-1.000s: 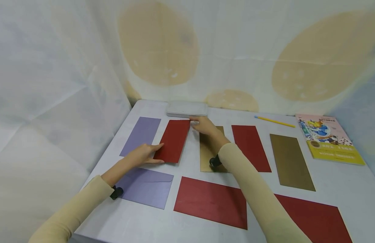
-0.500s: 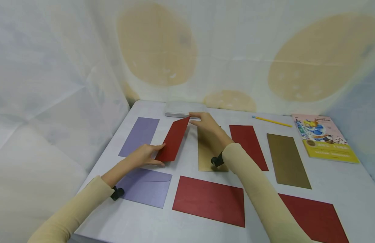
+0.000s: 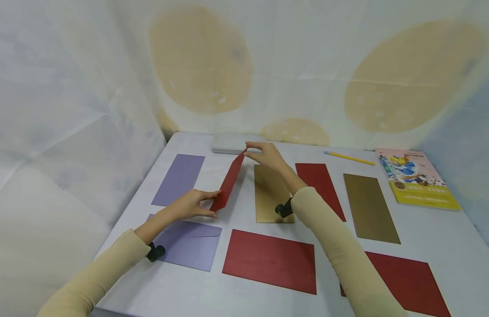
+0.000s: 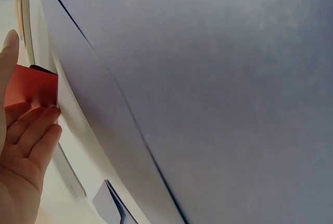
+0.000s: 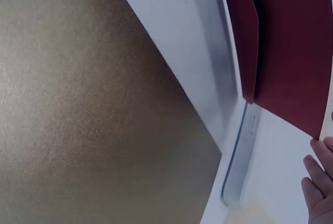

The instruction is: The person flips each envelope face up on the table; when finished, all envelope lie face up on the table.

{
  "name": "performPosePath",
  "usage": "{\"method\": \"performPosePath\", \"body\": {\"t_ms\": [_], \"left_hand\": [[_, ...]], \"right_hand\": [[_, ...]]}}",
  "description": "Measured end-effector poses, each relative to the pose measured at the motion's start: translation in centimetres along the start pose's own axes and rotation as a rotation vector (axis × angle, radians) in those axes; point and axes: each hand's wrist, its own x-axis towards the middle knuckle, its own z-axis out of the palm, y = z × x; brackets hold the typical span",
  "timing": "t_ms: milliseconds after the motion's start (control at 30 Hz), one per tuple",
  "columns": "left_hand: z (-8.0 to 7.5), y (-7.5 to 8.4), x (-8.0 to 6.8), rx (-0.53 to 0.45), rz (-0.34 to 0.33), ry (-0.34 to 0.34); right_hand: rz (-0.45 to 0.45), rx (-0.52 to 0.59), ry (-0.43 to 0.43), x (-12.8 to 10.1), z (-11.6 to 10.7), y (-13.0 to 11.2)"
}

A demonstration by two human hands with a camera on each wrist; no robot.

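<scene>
The left hand [image 3: 190,206] and right hand [image 3: 268,157] are pinching the two ends of the thin, light, bendy red envelope [image 3: 229,182], tipping it up beside the gold envelope [image 3: 270,193].

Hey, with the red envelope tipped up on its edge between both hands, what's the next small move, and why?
Probably keep turning it over toward the purple envelope. The red envelope stands nearly on edge, the left hand pinching its near end and the right hand its far corner, so letting it down flat seems the natural next step.
</scene>
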Motion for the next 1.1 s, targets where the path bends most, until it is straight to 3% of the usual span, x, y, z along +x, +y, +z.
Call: {"method": "performPosePath", "body": {"t_ms": [267, 500, 833, 1100], "left_hand": [[0.3, -0.2, -0.3, -0.12, -0.014, -0.005], [0.3, 0.0, -0.8, -0.077, -0.004, 0.032], [-0.9, 2.3, -1.8, 0.094, 0.192, 0.264], [-1.5, 4.1, -1.9, 0.113, 0.288, 0.293]], "right_hand": [[0.026, -0.028, 0.042, 0.4, 0.3, -1.6], [0.057, -0.018, 0.064, 0.7, 1.1, -2.1], [0.022, -0.026, 0.096, 1.3, 1.8, -2.5], [0.049, -0.037, 0.086, 2.0, 2.8, -2.5]]}}
